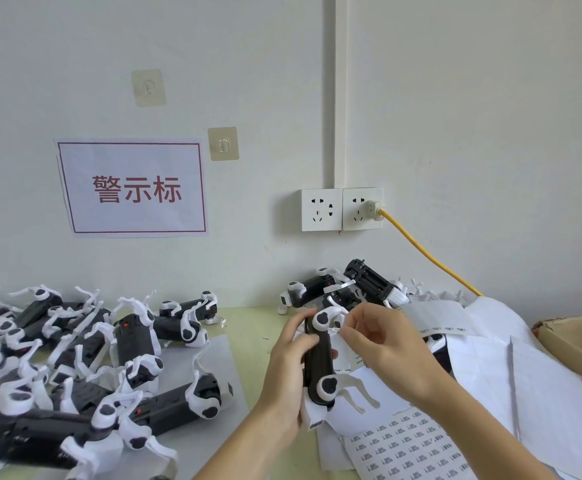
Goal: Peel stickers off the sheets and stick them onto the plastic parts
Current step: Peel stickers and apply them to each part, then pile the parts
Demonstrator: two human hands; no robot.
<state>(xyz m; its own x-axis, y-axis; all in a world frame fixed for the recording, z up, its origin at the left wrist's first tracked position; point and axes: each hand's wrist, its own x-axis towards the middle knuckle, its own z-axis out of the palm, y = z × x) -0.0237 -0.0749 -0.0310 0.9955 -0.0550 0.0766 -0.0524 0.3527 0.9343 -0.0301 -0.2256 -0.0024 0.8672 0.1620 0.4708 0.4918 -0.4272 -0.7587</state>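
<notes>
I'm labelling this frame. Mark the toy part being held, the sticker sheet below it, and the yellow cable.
black-and-white toy part (319, 362): head view, on its black body.
sticker sheet (407, 448): head view, on the printed rows.
yellow cable (428, 256): head view, mid-length.

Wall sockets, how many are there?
2. One wall socket sits left with nothing plugged in; the other wall socket touches it on the right, holding the plug of a yellow cable.

I note both forearms reaching in from below, bare, left hand raised with fingers and thumb curled in a grip, right hand just beside it, thumb and forefinger pinched together
</notes>
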